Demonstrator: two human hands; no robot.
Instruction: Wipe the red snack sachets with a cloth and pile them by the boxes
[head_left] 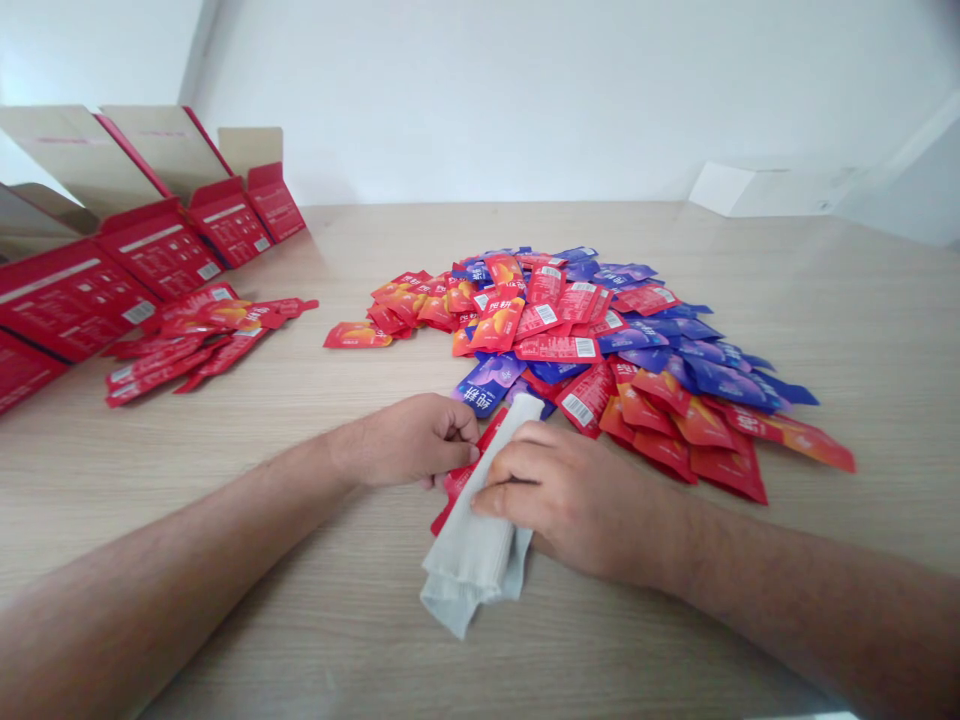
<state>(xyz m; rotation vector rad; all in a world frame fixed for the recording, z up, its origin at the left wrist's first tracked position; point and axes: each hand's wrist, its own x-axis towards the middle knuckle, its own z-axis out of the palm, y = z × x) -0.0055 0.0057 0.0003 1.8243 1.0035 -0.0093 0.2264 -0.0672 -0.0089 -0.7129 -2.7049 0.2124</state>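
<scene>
My left hand (420, 440) pinches the edge of a red sachet (459, 485) that lies aslant in front of me. Pressed along the same sachet is a folded white cloth (480, 535), gripped by my right hand (559, 490). The cloth covers much of the sachet, and its loose end hangs towards me. Just beyond my hands spreads a large pile of sachets, red-orange ones (499, 322) and purple-blue ones (491, 380) mixed together. A purple sachet lies close beyond the fingertips of my left hand.
Red cartons (154, 240) with raised flaps stand in a row at the left. A smaller heap of red sachets (202, 335) lies before them. At the back right, a white box-like object (750, 190) sits against the wall. Everything rests on a wood-grain table (360, 620).
</scene>
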